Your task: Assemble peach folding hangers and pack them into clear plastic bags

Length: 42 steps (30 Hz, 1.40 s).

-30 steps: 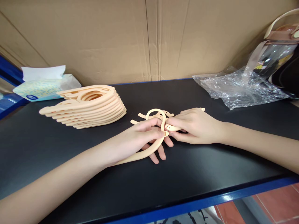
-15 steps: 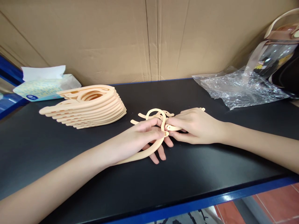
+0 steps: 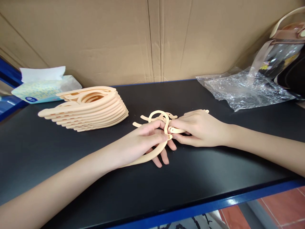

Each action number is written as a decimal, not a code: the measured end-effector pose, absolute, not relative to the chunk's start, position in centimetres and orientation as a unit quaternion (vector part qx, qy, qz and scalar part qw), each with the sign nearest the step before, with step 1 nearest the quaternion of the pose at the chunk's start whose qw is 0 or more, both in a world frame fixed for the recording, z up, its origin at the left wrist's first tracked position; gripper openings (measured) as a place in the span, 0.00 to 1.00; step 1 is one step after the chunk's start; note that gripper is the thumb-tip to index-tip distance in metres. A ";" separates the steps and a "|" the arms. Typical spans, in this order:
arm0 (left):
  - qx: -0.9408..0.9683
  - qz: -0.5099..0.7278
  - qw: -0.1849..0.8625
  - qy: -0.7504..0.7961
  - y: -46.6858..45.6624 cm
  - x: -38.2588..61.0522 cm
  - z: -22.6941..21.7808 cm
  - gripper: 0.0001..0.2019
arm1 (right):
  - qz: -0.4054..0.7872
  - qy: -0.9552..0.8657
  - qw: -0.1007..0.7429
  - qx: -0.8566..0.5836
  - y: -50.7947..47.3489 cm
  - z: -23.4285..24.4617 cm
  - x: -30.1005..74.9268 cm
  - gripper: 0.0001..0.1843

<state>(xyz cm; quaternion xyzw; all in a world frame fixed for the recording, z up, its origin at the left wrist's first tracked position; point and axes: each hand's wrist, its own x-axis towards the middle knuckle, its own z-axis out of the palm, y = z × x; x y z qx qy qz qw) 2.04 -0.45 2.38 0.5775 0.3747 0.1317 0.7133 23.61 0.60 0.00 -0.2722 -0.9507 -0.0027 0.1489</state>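
Note:
My left hand (image 3: 140, 138) pinches a beige plastic hanger (image 3: 152, 155) between thumb and index finger, while its other fingers spread out beneath. The hanger's round hook curves up above that thumb, and its long arm runs back under my wrist. Close against it on the right, my right hand (image 3: 202, 128) is closed around a small beige plastic arm piece (image 3: 177, 130) with a rounded, holed end. The fingertips of both hands almost meet, and whether the two parts are joined there is hidden. Just behind the hands, more loose beige arm pieces (image 3: 171, 115) lie on the table.
A neat stack of beige hangers (image 3: 102, 109) stands on the black table (image 3: 190, 181) at the left. Behind it is a tissue pack (image 3: 44, 87). A clear plastic bag (image 3: 245, 90) and a drink bottle (image 3: 283, 54) are at the back right, before a cardboard wall (image 3: 107, 41).
Both hands keep the same grip and place. Only the view has shifted very slightly.

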 end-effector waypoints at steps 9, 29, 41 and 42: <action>0.584 0.133 0.711 0.369 -0.4 2.0 2.1 0.03 | -0.003 -0.949 0.150 -0.278 0.6 -0.1 23.7 0.09; 0.559 0.138 0.723 0.381 -0.4 2.2 2.5 0.05 | -0.051 -0.931 0.251 -0.261 0.3 -0.1 23.5 0.10; 0.538 0.203 0.723 0.382 -0.6 2.1 2.1 0.06 | -0.027 -0.928 0.177 -0.326 0.6 -0.2 23.4 0.10; 0.540 0.208 0.721 0.381 -0.6 2.1 2.0 0.07 | -0.020 -0.925 0.177 -0.335 0.7 -0.2 23.4 0.10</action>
